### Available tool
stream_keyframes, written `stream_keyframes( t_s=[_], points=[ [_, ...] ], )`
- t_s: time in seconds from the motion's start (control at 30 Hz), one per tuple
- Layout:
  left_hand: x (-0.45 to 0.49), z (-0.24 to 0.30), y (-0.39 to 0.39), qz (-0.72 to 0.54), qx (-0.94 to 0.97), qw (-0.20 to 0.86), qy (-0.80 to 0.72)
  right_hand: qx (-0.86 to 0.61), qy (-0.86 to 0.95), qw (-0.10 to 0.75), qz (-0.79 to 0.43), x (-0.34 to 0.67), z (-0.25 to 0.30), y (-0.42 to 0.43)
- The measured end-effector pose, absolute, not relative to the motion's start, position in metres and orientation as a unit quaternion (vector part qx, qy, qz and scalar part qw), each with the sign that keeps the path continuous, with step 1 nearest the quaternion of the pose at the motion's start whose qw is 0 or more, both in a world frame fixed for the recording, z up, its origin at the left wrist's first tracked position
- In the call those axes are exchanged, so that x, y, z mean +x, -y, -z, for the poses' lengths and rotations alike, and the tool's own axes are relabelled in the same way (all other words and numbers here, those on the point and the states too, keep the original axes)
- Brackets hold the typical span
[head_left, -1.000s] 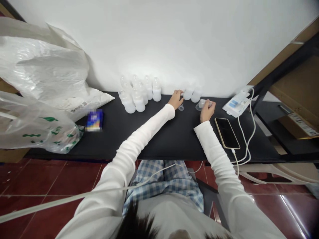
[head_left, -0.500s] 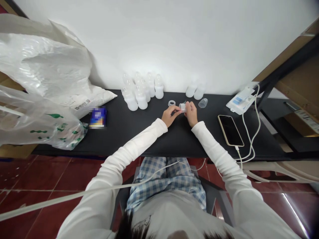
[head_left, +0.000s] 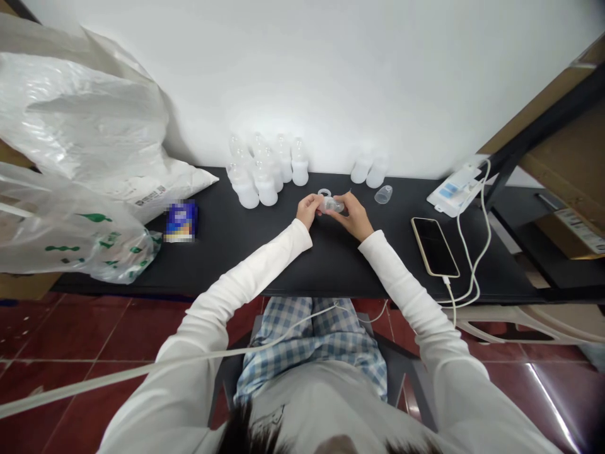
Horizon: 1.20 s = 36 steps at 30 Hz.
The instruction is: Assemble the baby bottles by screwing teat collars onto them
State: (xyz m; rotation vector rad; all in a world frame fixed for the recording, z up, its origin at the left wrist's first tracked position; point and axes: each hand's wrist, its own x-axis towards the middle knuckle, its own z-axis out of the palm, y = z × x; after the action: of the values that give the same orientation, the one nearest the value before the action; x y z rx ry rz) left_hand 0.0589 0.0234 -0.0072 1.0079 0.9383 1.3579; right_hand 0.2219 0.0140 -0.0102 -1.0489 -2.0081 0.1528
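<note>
Above the black table, both my hands hold a small baby bottle (head_left: 331,205) tipped on its side. My left hand (head_left: 309,209) is closed around its left end. The fingers of my right hand (head_left: 353,215) close on its clear right end; the exact part under them is partly hidden. A clear ring (head_left: 324,192) lies just behind the bottle. To the right of my right hand lies a clear dome-shaped cap (head_left: 383,195). Two white bottles (head_left: 362,170) without caps stand against the wall.
Several white bottles with clear caps (head_left: 267,186) stand grouped at the left. Beyond them are a blue packet (head_left: 181,222), a large white plastic bag (head_left: 94,120) and a clear printed bag (head_left: 113,246). At right lie a phone (head_left: 435,247), white cables (head_left: 483,246) and a white package (head_left: 454,189).
The bottle has moved slightly left and turned, its clear end now towards my right hand. My left hand has taken hold of its left end; my right hand has shifted to the other end.
</note>
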Motion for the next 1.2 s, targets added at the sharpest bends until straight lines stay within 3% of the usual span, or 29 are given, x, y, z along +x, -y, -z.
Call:
stream_keyframes(
  t_s=[0.27,0.63,0.77,0.93,1.1,1.2],
  points=[
    [0.052,0.002,-0.03,-0.565,0.451,0.57,-0.391,-0.343,0.874,0.341,0.044,0.235,-0.001,-0.016],
    [0.028,-0.007,-0.042,-0.417,0.431,0.694,-0.399,-0.248,0.92,0.303,-0.02,0.241,0.001,-0.013],
    [0.033,-0.005,-0.04,-0.458,0.452,0.656,-0.394,-0.314,0.881,0.353,-0.036,0.235,0.005,-0.013],
    [0.045,0.0,-0.029,-0.503,0.509,0.587,-0.379,-0.425,0.78,0.436,-0.145,0.225,0.013,-0.013],
    [0.05,0.005,-0.019,-0.525,0.556,0.529,-0.368,-0.505,0.706,0.419,-0.265,0.222,0.012,-0.012],
    [0.052,0.004,-0.018,-0.529,0.533,0.545,-0.374,-0.507,0.704,0.424,-0.26,0.222,0.01,-0.012]
  ],
)
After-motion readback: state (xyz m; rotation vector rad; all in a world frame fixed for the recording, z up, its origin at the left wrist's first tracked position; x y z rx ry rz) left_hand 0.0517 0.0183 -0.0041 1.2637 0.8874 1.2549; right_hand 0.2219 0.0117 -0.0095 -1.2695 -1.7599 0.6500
